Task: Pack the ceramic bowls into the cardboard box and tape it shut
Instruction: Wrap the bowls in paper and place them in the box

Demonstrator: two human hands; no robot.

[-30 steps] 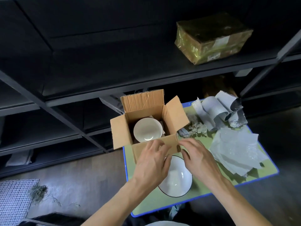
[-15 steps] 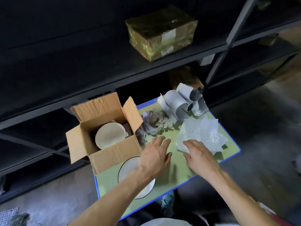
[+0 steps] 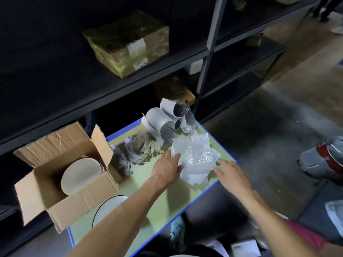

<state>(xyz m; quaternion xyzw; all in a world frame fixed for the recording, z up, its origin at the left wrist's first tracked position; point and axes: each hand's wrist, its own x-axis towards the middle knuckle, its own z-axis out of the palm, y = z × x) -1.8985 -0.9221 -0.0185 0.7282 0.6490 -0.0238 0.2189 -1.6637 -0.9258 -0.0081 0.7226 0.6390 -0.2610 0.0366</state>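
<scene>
Right of the box (image 3: 78, 199), over the bubble wrap (image 3: 194, 154): both hands are at the sheet and neither is closed on anything.

- Left hand (image 3: 165, 169): fingers straight and spread a little, palm down. The fingertips lie on the wrap's edge nearest the box. Nothing is gripped.
- Right hand (image 3: 230, 175): fingers stretched out and loose, palm down, at the wrap's edge farthest from the box. The tips are blurred, so I cannot tell if they touch the sheet.
- Wrap: a stack of clear sheets lying flat on the table (image 3: 161, 201), well right of the box. The corners are fanned out unevenly.

Box: stands upright at the table's left end with its mouth up and all four flaps open. The far and right flaps stand up, and the left and near flaps splay outward. It looks close to square, so no long axis can be read.

Bowl (image 3: 79, 175): cream, inside the box, tilted, with its hollow facing up and toward the camera. It fills most of the opening.

Second bowl (image 3: 109, 206): white with a dark rim, on the table just in front of the box. The near flap and the left forearm hide part of it.

Also noted:
- Crumpled paper (image 3: 128, 158) is just right of the box.
- Pale foam bits (image 3: 146, 145) lie beyond the paper.
- Grey rolled sheets (image 3: 167, 119) are farther right and back.
- A wrapped parcel (image 3: 128, 43) sits on the dark shelf above and behind the box.
</scene>
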